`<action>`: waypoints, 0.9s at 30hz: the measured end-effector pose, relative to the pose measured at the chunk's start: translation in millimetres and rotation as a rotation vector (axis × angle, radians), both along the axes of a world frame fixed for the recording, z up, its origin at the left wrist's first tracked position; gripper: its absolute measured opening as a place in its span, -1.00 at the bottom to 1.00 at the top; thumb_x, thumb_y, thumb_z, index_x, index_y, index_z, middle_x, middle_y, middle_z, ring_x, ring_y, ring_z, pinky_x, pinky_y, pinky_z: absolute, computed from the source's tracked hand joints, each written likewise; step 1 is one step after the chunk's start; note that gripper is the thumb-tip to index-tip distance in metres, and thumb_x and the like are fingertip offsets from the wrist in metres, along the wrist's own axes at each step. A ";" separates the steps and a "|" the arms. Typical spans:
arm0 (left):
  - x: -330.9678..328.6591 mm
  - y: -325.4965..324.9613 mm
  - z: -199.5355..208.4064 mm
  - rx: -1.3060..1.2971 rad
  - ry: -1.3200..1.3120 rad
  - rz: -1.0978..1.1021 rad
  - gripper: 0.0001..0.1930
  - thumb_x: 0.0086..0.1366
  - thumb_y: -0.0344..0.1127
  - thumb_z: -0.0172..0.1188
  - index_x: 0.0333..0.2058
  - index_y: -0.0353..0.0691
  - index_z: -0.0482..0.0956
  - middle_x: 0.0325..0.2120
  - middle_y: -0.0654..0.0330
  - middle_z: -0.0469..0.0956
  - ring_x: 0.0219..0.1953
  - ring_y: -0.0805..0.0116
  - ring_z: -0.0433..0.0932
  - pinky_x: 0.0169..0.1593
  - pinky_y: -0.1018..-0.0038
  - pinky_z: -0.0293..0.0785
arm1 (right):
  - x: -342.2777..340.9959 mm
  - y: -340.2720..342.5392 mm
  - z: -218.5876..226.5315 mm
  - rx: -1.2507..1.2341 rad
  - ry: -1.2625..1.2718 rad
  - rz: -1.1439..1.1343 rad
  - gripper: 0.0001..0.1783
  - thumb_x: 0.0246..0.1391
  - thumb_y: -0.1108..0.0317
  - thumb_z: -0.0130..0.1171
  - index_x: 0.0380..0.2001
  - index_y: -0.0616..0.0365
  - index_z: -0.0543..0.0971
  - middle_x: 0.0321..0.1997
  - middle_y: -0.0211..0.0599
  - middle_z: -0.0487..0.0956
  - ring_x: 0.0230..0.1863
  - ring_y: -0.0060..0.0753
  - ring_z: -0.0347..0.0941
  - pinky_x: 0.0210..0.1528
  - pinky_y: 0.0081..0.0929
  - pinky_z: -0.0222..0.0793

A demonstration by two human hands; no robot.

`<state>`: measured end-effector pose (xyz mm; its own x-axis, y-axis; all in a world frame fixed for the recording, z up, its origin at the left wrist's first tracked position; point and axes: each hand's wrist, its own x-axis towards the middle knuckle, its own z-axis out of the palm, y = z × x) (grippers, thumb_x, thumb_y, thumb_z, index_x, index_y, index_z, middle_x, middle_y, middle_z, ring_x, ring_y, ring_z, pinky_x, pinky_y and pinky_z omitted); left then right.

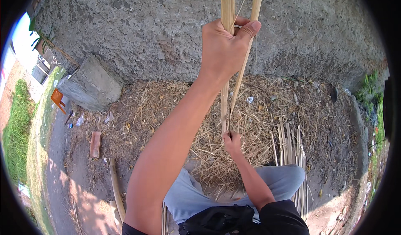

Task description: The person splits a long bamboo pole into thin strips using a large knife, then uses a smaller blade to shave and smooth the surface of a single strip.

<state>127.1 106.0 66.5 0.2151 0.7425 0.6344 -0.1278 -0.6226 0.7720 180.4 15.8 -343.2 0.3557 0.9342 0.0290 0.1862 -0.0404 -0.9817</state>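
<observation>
In the head view, the left hand (225,47) is clasped around a wide pale strip (227,9), and its thumb presses against a narrow strip (256,5) on the right side. The right hand (232,143) is clenched lower down, where the two strips come together; whether it also holds a small tool, I cannot tell. The strips stand in front of the person, running from the right hand up past the left one to the upper edge of the view, with a gap between them near the left hand. For working well here, in my judgement, the lower grip should be firm and close to the place where the strips meet, while the upper hand spreads them slowly and evenly, because a one-sided pull could make one strip run thin or break. The edges are probably sharp, so it would be wise not to slide the bare skin along them. Below lies a pile of shavings (209,155), and near the right knee (292,177) there is a bundle of similar strips (288,147). About brands and labels, I find no writing that can be read: the strips look plain, the brick (95,144) shows no clear mark, and the plastic scrap (249,99) on the ground is too small to judge.
</observation>
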 end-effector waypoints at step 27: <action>-46.3 -16.7 -7.4 -0.081 -0.040 0.062 -0.62 0.18 -0.16 0.45 -0.31 -0.44 0.65 -0.76 0.39 0.43 -0.76 0.71 0.25 -0.69 0.66 0.12 | 11.0 -57.8 -108.9 -0.988 -0.578 0.080 -0.66 0.02 0.24 0.26 -0.15 0.16 0.68 -0.11 -0.04 0.67 -0.04 -0.05 0.62 -0.03 -0.22 0.55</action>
<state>80.8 89.2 59.0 0.1429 0.8026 0.5791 -0.1223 -0.5663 0.8151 191.4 -41.9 -452.1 0.4668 0.6590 -0.5898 0.6357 -0.7137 -0.2943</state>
